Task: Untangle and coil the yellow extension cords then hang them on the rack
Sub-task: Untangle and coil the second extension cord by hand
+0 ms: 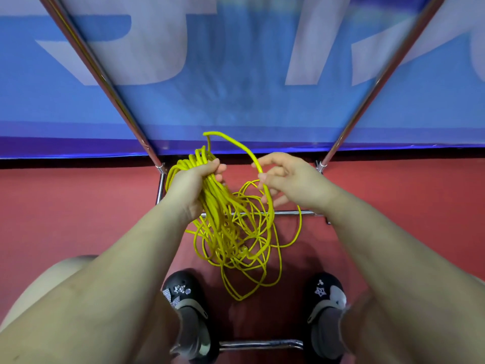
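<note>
**Yellow cord half gathered, both hands on it**

Nearest the camera, two black shoes [185, 292] with white charms stand on the red floor [78, 206], one on each side of the cord's lowest loops. A chrome bar [262, 344] lies on the floor between the shoes, below the cord. A bare knee shows at the lower left edge, well left of the cord.

The cord [236, 240] hangs as a loose yellow tangle in the middle of the view, its loops spreading above the floor between the two forearms and reaching down almost level with the shoes. A small pale lump sits within the tangle; what it is cannot be told.

At the cord's upper left, the left hand [193, 189] grips a thick bundle of gathered strands, fingers curled round them, with a bunch of loops sticking out above the fist. From that bundle a single strand arcs up and over to the right. The right hand [284, 179], just right of the cord, holds this strand between thumb and curled fingers.

Behind the cord a low chrome rail of the rack [288, 213] runs across the floor. Two slanted chrome poles rise from beside the cord's top, one to the upper left, one to the upper right. Beyond them hangs a blue banner [236, 101] with large white lettering, blurred.
</note>
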The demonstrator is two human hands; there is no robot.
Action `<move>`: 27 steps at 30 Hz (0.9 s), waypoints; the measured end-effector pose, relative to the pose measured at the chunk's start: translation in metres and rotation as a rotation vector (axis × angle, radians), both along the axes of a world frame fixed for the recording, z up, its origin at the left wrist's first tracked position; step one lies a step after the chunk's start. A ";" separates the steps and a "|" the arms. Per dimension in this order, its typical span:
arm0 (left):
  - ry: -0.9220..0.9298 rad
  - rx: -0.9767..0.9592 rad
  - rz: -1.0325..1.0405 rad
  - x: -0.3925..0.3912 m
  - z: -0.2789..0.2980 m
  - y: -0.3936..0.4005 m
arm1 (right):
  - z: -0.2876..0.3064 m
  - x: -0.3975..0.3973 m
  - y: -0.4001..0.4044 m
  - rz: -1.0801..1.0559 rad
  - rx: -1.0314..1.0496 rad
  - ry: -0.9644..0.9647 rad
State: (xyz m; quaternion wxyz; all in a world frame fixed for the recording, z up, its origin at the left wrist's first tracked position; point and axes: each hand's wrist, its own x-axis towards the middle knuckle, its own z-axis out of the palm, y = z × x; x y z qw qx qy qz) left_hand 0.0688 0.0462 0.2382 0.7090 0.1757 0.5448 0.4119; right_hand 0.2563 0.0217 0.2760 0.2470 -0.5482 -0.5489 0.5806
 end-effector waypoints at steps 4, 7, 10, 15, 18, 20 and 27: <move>-0.001 0.048 -0.136 0.007 0.001 -0.006 | 0.003 -0.005 0.004 -0.202 -0.075 0.177; 0.040 0.091 -0.216 0.015 0.002 -0.013 | 0.002 -0.008 0.007 -0.400 -0.193 0.373; 0.055 0.109 -0.319 0.021 0.002 -0.019 | 0.001 -0.010 0.012 -0.563 -0.266 0.514; 0.070 0.120 -0.424 0.024 0.003 -0.024 | -0.001 -0.008 0.017 -0.696 -0.289 0.550; 0.047 0.137 -0.455 0.024 0.004 -0.025 | -0.003 -0.006 0.018 -0.737 -0.296 0.574; 0.043 0.143 -0.476 0.023 0.004 -0.025 | -0.002 -0.004 0.019 -0.758 -0.304 0.600; -0.181 0.001 -0.367 0.015 0.015 -0.019 | 0.000 -0.002 0.018 -0.575 -0.082 0.250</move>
